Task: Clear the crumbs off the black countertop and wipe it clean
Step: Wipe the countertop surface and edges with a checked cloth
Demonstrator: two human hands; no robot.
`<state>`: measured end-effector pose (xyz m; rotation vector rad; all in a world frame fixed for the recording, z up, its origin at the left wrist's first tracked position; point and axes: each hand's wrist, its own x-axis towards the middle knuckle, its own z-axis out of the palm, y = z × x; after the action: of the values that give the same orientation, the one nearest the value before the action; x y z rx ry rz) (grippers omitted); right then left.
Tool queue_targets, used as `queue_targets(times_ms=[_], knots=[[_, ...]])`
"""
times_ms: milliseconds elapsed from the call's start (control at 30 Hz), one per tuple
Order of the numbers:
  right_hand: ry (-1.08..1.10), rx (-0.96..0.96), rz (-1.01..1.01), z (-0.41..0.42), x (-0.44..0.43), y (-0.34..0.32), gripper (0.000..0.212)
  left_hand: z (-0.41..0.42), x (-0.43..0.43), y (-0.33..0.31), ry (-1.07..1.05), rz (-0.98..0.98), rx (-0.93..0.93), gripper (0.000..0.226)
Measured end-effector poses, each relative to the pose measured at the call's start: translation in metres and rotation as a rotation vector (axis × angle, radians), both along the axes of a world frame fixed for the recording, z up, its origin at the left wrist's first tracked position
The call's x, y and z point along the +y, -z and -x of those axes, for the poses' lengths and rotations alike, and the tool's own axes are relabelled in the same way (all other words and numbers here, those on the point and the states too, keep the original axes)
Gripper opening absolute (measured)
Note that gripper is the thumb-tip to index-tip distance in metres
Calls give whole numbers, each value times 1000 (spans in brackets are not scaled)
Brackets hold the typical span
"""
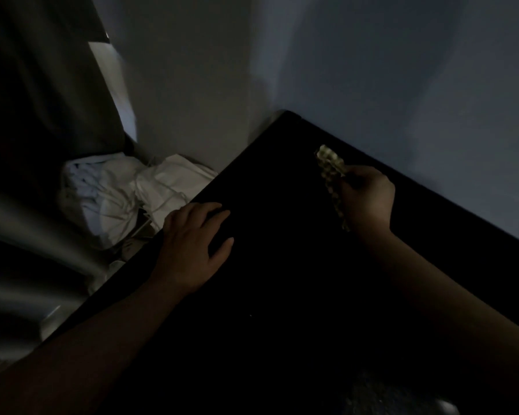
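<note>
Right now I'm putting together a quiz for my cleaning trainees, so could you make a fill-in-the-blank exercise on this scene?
1. The right hand grips a checkered ____.
2. The left hand lies flat, palm ____, on the black countertop.
3. The white bundles lie beyond the countertop's ____ edge.

Missing words: cloth; down; left.
</note>
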<state>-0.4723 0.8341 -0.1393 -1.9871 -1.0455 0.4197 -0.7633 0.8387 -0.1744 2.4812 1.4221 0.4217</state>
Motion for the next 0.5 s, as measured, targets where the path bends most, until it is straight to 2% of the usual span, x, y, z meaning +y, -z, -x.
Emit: queue_targets(times_ms=[133,300,400,500], knots=[[-18,-77,23,-18,42,3,25,0,2,4,-3,20,-68,49],[-7,-164,40,-35,89,13,28,1,4,2,16,21,-35,51],[5,-188,136,-33,101,21,30,2,5,2,36,18,-24,52],[-31,-230,40,-24,99,26,28,1,6,3,32,21,-27,52]])
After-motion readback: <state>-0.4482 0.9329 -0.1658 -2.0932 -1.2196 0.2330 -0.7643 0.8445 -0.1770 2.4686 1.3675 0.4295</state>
